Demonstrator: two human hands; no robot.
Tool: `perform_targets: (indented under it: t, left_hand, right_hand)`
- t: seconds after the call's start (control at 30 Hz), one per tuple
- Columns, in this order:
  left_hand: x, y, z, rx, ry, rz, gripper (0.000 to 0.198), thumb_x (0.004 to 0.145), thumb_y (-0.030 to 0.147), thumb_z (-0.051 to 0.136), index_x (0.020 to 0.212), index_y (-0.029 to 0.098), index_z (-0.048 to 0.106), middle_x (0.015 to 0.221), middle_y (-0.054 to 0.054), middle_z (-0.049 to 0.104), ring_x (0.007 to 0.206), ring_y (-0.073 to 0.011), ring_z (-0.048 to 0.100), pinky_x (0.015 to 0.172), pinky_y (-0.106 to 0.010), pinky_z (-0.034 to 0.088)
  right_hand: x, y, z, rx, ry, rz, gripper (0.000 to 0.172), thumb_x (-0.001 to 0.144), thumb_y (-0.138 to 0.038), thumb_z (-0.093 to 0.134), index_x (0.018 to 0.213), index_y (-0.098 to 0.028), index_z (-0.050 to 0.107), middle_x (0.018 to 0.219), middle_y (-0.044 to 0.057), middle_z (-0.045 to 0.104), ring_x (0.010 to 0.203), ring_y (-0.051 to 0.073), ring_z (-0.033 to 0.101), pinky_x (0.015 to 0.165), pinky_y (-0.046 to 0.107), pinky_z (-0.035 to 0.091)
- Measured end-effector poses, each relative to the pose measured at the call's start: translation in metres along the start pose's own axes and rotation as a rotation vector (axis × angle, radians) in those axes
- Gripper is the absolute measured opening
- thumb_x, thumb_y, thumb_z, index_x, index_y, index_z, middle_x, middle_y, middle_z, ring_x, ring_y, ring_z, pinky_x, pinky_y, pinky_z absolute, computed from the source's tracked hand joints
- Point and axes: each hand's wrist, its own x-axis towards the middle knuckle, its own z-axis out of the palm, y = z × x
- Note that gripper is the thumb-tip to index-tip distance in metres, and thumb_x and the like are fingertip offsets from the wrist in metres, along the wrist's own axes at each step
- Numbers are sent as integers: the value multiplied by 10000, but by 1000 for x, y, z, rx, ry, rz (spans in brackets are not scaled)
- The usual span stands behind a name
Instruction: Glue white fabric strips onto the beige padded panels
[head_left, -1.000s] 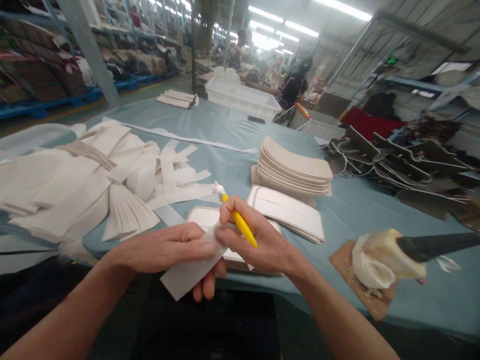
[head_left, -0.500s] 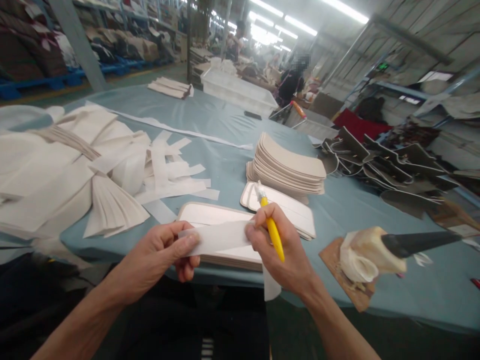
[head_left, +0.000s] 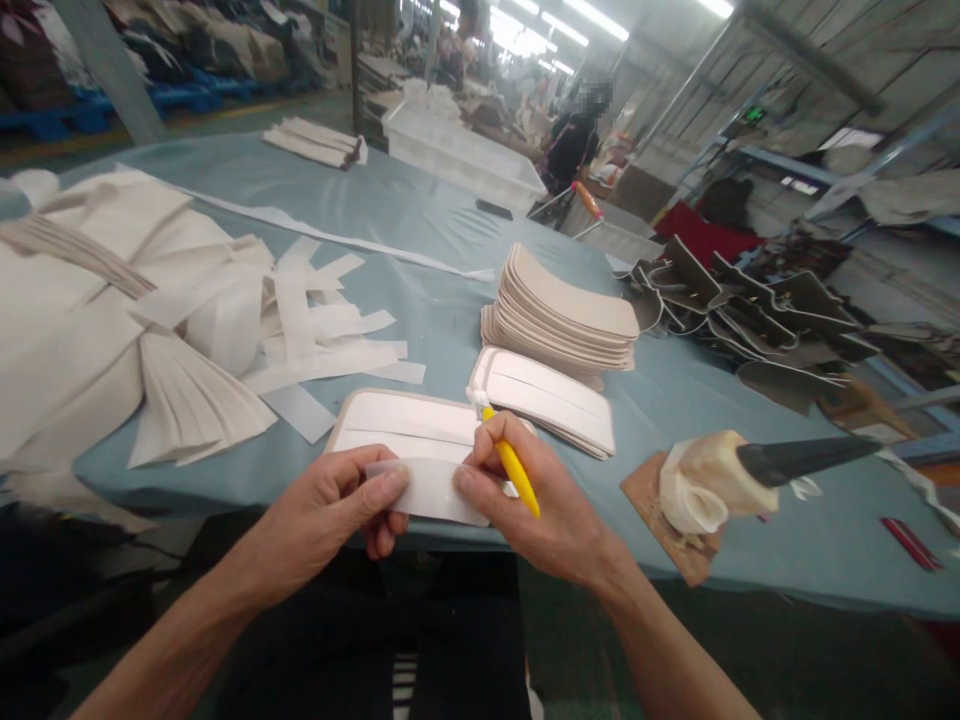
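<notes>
My left hand (head_left: 349,500) pinches one end of a translucent white strip (head_left: 435,490) between thumb and fingers. At the strip's other side, my right hand (head_left: 544,505) pinches it too and also holds a yellow-handled brush (head_left: 517,475), its whitish tip pointing up and away. The strip bows between the two hands, above the near edge of a white panel with a beige border (head_left: 405,415). Beyond the brush lies a small stack of similar panels (head_left: 551,400), and behind that a taller stack of curved beige pieces (head_left: 574,300).
Loose white strips (head_left: 330,325) and beige fabric pieces (head_left: 71,350) heap up on the left. On the right, a glue-caked container with a dark handle (head_left: 701,490) rests on a brown board (head_left: 641,490). Dark curved pieces (head_left: 750,310) lie farther back. A person (head_left: 570,150) is in the background.
My hands have come closer together, and the strip between them now bows. The strip's tail that hung below my right hand no longer shows. The brush has shifted left with my right hand.
</notes>
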Motion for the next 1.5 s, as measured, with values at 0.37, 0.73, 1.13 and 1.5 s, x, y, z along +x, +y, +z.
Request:
perform_targets:
  t: [0.37,0.73,1.13,1.5]
  left_hand:
    - [-2,-14,13,-281,272,36,512,804,668,741,897,166,709,805,-57,702,680,-152,627,554,-226,529]
    - [-3,-26,41,-439,283,96,525,870,680,644,842,156,656,670,-38,640,616,-156,598,535,-245,519]
    - [5,-40,52,-100,695,121,515,877,679,575,644,233,463,481,49,424,423,-109,417,405,-231,347]
    - [10,-34,32,-497,532,146,654,830,833,527,695,193,537,548,34,483,462,-97,423,431,-217,371]
  right_hand:
    - [-2,13,21,-56,270,-124,139,965,-286,574,911,-249,452,800,-22,584,682,128,533,620,242,419]
    - [-12,19,38,-138,343,-260,144,944,-153,573,926,-256,474,769,-56,645,599,92,579,588,189,451]
    - [-19,14,71,-49,329,-298,151,971,-143,552,892,-254,486,754,-59,641,626,87,614,617,176,482]
    - [-24,24,63,-123,389,-147,116,992,-236,549,894,-243,488,718,-41,589,579,112,535,528,218,411]
